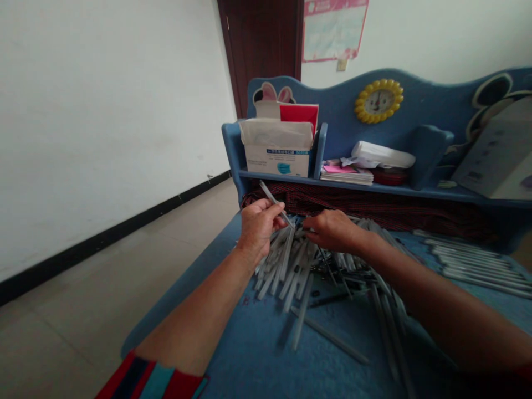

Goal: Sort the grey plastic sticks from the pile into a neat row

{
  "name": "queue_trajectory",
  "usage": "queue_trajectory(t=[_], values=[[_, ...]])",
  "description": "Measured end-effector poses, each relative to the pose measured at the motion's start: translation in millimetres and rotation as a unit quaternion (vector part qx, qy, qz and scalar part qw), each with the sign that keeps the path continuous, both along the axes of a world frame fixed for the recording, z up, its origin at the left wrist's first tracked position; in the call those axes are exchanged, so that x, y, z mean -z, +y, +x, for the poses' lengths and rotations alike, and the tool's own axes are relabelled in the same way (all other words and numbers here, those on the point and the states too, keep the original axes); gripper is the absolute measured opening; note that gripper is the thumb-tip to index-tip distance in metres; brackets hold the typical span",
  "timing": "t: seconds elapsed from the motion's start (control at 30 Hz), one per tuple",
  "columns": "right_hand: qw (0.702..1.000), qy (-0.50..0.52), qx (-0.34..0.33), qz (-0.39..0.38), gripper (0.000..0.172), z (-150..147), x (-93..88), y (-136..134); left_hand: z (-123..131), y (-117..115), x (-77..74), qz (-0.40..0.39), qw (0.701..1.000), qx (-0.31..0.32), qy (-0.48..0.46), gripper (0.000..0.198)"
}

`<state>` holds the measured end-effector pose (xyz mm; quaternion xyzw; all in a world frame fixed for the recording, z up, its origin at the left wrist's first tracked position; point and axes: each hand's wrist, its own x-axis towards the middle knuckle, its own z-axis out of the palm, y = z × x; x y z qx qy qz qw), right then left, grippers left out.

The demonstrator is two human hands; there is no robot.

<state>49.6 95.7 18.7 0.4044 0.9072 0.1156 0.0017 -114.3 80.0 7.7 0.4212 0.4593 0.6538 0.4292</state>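
Between the thumb and fingers of my left hand [261,224] is a slim translucent plastic tube [272,195] that looks like a pen barrel, slanting down to the right. My right hand [330,228] is closed just right of the tube's lower end. Anything in its fingertips is too small to make out. Under and in front of both hands lies a loose pile of similar translucent tubes [286,266]. Mixed in at the right of the pile are thin dark pen parts [353,277]. One tube [332,335] rests apart, nearer to me.
The blue desk [249,354] has a raised back shelf. On it stand a mask box [276,158], a stack of papers [347,175] and a white roll [382,154]. A row of tubes [477,263] lies at the right. Dark checked cloth [374,208] runs along the back.
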Motion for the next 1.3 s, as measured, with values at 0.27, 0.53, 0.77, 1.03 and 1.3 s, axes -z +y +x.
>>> queue_trajectory(t=[0.27, 0.53, 0.77, 1.03, 1.3], values=[[0.989, 0.135, 0.051, 0.021, 0.026, 24.4, 14.0, -7.0, 5.9, -2.3, 1.8, -0.011, 0.999, 0.035, -0.018, 0.017], [0.923, 0.367, 0.025, -0.111, 0.015, 34.2, 30.8, -28.9, 15.6, -10.9, -0.7, 0.007, 0.995, 0.077, -0.061, 0.020], [0.881, 0.440, 0.031, -0.172, 0.013, 42.2, 31.0, -38.2, 23.2, -15.8, 1.0, 0.011, 0.992, 0.115, -0.052, 0.020], [0.836, 0.489, 0.041, -0.247, 0.012, 47.5, 36.0, -43.6, 32.9, -21.0, 5.3, -0.013, 0.986, 0.164, -0.039, 0.022], [0.719, 0.596, 0.064, -0.350, 0.011, 54.5, 37.0, -62.7, 30.3, -24.4, 1.7, -0.057, 0.963, 0.263, 0.000, 0.015]])
